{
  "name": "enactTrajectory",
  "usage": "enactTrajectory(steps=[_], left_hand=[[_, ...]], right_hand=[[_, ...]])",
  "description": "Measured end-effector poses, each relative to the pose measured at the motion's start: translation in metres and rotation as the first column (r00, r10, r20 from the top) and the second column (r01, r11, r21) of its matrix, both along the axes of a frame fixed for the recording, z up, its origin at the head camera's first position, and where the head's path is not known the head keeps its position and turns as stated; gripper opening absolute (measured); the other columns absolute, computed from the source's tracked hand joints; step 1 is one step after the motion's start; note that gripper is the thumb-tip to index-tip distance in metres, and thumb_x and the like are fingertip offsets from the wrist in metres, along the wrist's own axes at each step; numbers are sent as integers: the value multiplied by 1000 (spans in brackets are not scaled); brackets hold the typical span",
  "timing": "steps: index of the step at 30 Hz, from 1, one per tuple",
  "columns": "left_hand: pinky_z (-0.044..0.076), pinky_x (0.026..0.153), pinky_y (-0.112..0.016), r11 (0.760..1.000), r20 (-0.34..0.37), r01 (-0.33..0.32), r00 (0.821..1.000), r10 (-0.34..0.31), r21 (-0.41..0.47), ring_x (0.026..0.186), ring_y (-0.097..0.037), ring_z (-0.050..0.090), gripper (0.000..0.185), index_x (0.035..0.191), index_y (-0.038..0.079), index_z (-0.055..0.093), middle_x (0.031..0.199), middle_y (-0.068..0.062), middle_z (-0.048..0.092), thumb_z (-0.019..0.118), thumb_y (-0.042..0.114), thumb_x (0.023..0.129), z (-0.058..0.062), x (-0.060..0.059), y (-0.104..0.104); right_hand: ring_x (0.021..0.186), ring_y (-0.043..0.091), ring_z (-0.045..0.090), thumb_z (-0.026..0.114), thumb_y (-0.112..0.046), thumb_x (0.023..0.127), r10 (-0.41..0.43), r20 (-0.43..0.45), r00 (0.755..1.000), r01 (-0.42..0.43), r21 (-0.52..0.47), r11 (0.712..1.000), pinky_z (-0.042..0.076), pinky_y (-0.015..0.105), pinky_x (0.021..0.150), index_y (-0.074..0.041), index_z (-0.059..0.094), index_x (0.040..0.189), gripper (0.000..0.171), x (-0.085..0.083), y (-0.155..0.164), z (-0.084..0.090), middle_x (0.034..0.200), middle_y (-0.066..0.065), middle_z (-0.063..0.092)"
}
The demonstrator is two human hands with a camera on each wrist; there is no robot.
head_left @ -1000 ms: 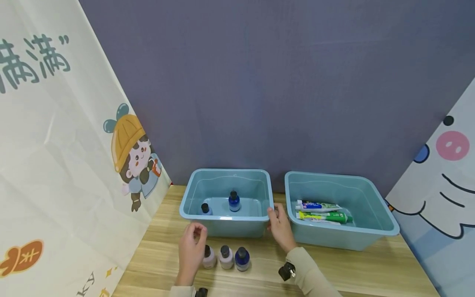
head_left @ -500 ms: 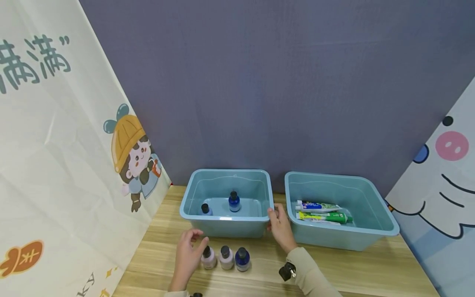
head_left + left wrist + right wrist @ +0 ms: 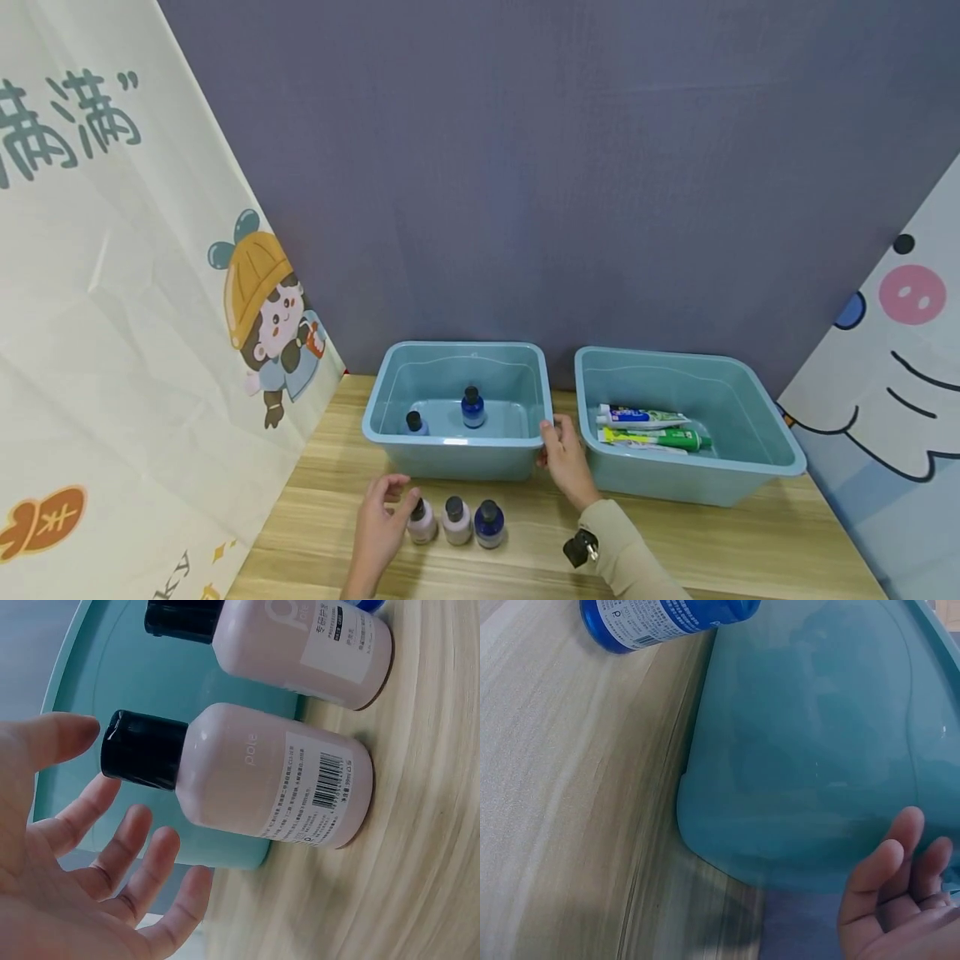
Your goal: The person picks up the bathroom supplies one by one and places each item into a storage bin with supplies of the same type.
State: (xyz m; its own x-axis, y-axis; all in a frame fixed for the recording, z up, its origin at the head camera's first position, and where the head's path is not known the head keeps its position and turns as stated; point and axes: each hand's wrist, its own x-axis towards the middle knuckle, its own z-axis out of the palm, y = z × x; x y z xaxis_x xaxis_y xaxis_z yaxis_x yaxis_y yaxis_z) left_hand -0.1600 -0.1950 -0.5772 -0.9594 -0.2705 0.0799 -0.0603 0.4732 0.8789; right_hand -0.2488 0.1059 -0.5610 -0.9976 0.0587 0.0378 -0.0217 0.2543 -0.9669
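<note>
We see the left hand [image 3: 378, 521] spread open at the 9 o'clock side of a pale pink plastic bottle with a black cap [image 3: 421, 522], fingers [image 3: 120, 847] loose and holding nothing, cupped beside the cap as if placed to take it. That bottle stands first in a row of three on the light wooden table [image 3: 750, 550], with a second pink bottle [image 3: 455, 520] and a dark blue bottle [image 3: 488, 524] at its 3 o'clock. At their 12 o'clock, the right hand [image 3: 566, 462] grips the corner rim of the left teal plastic bin [image 3: 457, 454], thumb over the edge, likely steadying it. The label reads "pote" above a barcode.
</note>
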Motion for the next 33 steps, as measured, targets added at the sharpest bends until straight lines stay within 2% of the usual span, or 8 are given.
enactTrajectory(steps=[8,15,22,29,33], left_hand=[[48,76,-25,999,-21,-8,1000,8,34,94,-18,58,25,112,4,67,106,-11,63,75,18,93,-3,3,3],[47,77,-25,999,6,-3,1000,2,39,92,-15,57,23,112,5,67,103,-8,63,74,16,93,-9,2,3],[46,74,-24,999,-2,14,1000,-14,41,90,-14,57,27,111,4,67,100,-7,64,78,17,90,-8,4,4],[48,73,-23,996,-9,45,999,-45,73,90,-15,58,36,112,3,67,103,-8,65,84,17,84,-8,9,3],[50,75,-26,996,-17,52,999,-51,79,91,-18,58,39,112,3,66,104,-8,65,85,19,82,-10,11,3]], right_hand=[[64,31,63,45,-39,110,5,4,1000,-5,-2,1000,52,32,58,-2,50,114,37,0,2,-1,75,12,55],[60,26,60,43,-37,111,17,-41,999,-16,34,999,50,30,57,-6,48,85,41,2,3,0,69,14,56],[58,17,53,47,-37,110,24,-25,999,-25,-30,999,47,28,55,-7,47,82,42,1,4,1,68,4,49],[59,15,51,47,-22,110,60,17,998,-58,-78,995,44,26,57,-2,46,79,37,22,0,44,67,4,48],[60,15,50,48,-22,110,53,18,998,-51,-114,992,44,26,58,1,46,79,38,22,0,43,67,5,49]])
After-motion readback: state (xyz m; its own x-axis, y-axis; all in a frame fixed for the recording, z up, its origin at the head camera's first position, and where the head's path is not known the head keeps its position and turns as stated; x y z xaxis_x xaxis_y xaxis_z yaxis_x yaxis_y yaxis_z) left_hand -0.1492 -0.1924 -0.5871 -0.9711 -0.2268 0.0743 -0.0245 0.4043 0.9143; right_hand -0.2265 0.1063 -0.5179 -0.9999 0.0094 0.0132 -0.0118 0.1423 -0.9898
